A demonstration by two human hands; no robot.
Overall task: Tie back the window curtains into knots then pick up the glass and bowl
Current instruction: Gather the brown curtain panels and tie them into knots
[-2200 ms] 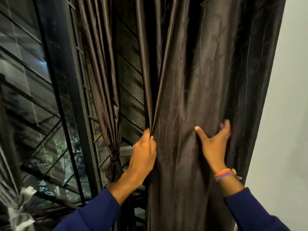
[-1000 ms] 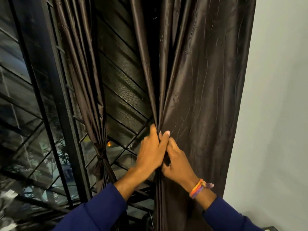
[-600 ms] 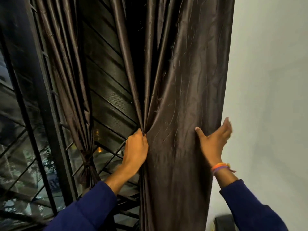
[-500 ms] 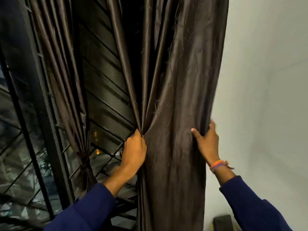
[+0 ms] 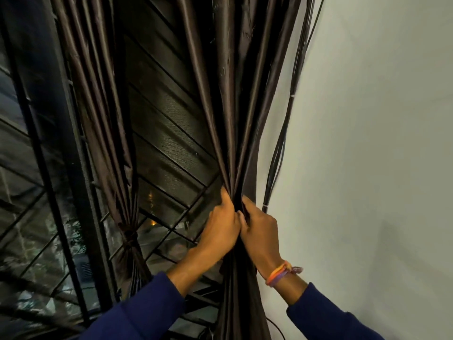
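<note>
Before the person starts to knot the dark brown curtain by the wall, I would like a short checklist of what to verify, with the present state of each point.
1. Dark brown satin curtain panel beside the wall gathered into one bunch: ok.
2. Left hand grips the bunch: ok.
3. Right hand grips it from the other side: ok.
4. Black cables on the white wall outside the bunch: ok, they hang apart.
5. Other brown curtain panel by the window frame already knotted: ok.
6. Enough loose cloth below for a knot: cannot tell.

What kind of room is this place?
Probably a room in a home, at a window: dark brown curtains hang beside a barred window with night outside, next to a plain white wall.
</note>
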